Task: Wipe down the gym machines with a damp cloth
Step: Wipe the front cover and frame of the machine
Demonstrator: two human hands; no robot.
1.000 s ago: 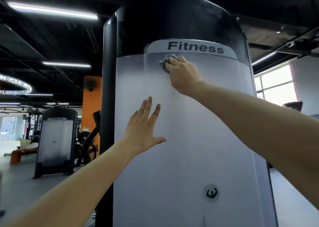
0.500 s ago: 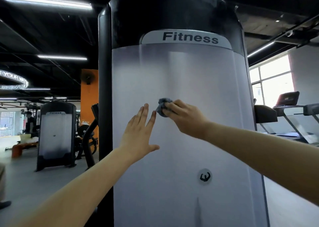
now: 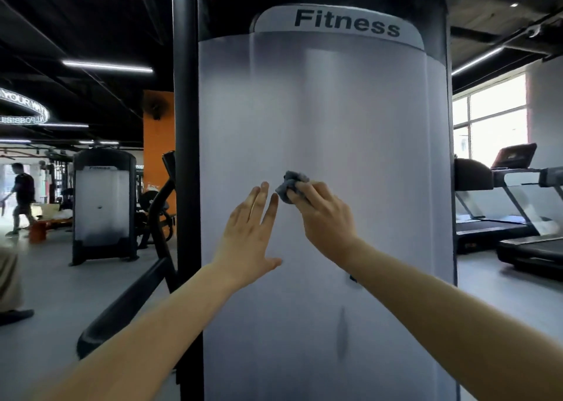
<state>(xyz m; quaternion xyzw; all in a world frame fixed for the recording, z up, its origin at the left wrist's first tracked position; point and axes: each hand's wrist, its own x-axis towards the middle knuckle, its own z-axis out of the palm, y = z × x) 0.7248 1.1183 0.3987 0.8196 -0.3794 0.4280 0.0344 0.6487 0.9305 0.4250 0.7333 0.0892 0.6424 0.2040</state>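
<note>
While the left hand (image 3: 249,233) lies flat on the panel (image 3: 335,120), fingers straight and close together and thumb spread to the right, the right hand (image 3: 327,218) grips a crumpled grey cloth (image 3: 291,184), its fingers curled round it, and presses it to the panel at about mid-height. The cloth sits just right of the left fingertips; the two hands are near but apart. The pale panel, framed in black, bears the word "Fitness" at its top. Farther off on the left stands a second machine (image 3: 103,202) before an orange pillar (image 3: 158,157), and a walker (image 3: 23,196) crosses at the far left. Treadmills (image 3: 518,227) stand on the right by windows (image 3: 490,120).
</note>
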